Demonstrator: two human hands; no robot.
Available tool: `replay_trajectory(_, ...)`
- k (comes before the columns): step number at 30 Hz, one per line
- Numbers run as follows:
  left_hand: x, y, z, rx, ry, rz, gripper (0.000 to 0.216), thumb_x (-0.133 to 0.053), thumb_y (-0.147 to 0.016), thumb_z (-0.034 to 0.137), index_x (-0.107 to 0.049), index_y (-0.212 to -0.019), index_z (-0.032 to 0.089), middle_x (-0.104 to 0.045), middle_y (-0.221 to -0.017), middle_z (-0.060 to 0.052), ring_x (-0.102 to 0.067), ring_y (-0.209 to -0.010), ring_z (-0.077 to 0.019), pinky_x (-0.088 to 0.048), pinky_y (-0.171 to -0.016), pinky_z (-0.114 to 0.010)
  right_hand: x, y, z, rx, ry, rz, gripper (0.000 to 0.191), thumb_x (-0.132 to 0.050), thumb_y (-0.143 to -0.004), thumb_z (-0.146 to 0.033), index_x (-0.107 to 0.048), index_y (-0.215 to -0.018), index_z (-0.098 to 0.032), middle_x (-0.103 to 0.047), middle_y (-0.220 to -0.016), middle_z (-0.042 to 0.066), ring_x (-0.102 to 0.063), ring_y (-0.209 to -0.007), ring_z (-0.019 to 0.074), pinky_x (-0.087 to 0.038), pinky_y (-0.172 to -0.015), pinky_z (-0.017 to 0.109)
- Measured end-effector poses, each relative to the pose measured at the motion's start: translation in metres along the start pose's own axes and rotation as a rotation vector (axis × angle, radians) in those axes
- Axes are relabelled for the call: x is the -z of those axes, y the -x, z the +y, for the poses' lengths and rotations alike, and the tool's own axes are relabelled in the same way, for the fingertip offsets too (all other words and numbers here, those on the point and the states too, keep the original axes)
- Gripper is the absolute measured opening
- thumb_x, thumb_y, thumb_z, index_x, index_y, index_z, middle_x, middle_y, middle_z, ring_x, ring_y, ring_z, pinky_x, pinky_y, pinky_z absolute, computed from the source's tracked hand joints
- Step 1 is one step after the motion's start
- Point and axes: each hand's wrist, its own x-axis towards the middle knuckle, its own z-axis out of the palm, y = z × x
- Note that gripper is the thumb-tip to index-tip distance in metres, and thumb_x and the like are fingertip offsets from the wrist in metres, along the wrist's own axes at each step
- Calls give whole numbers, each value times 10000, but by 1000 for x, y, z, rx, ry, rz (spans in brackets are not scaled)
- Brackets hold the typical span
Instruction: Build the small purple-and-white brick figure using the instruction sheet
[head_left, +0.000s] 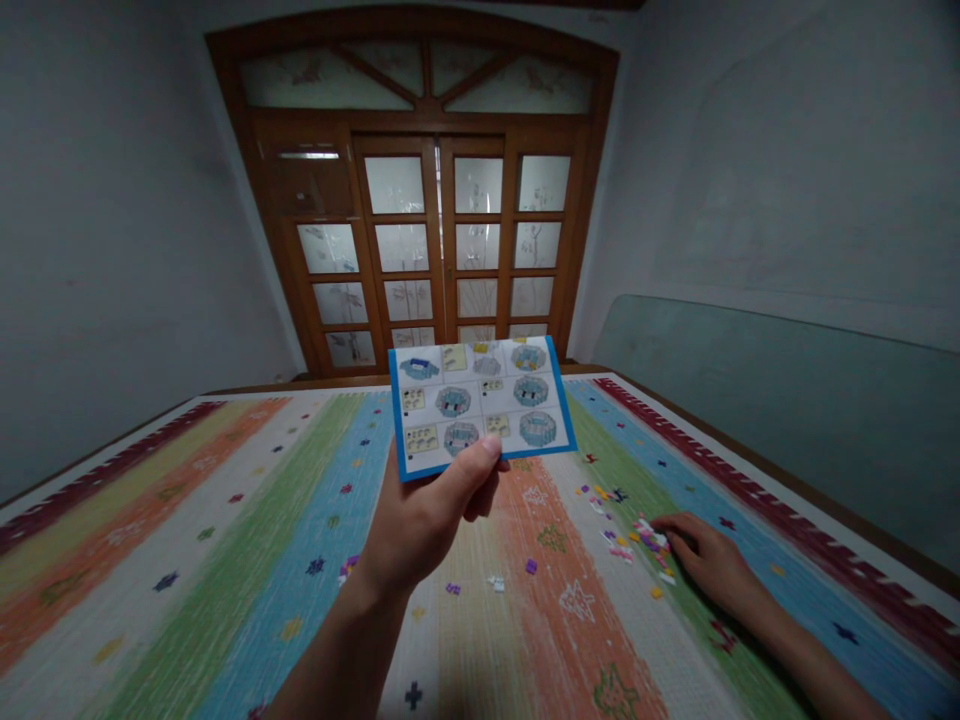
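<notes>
Striped cloth (240,500) lies below the left hand (435,502), which pinches a printed card (489,398) rising above it (likely light, bendy, best edge-held), while the right hand (711,560), grip unclear, meets bricks (651,538) just ahead.

A striped, patterned cloth (217,520) is covering the worktop (337,379). Beyond it, wooden doors (405,220) with decorated panes (394,185) are standing under an arched frame (412,18), pale walls (112,200) are flanking them, and a greenish panel (780,400) is lining the right side.
</notes>
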Motion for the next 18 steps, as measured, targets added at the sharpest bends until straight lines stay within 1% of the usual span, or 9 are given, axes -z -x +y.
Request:
replay_trajectory(6,2,4,0,3,34,-3,232,-549,-831,297,-583,-638,172,-425,-448,47,-357,-378,-60,-300,-371,-202,0,1,0,-3,-2,7,325,-417,-721,-394,-682,-752,-208,-724,-812,95,-679,-769,267,-541,-737,409)
replay_trajectory(13,1,6,1,21,-14,9,275,-547,-821,331,-559,-596,174,-441,-446,32,-389,-389,-74,-313,-369,-211,1,0,-4,-7,5,9,305,-421,-716,-391,-677,-731,-228,-727,-783,73,-680,-748,260,-544,-723,397)
replay_trajectory(18,1,5,1,3,26,0,270,-569,-819,333,-562,-601,175,-446,-448,39,-371,-381,-63,-303,-367,-202,2,-1,-6,-1,2,14,300,-422,-711,-387,-679,-719,-231,-728,-775,74,-681,-741,261,-545,-720,393)
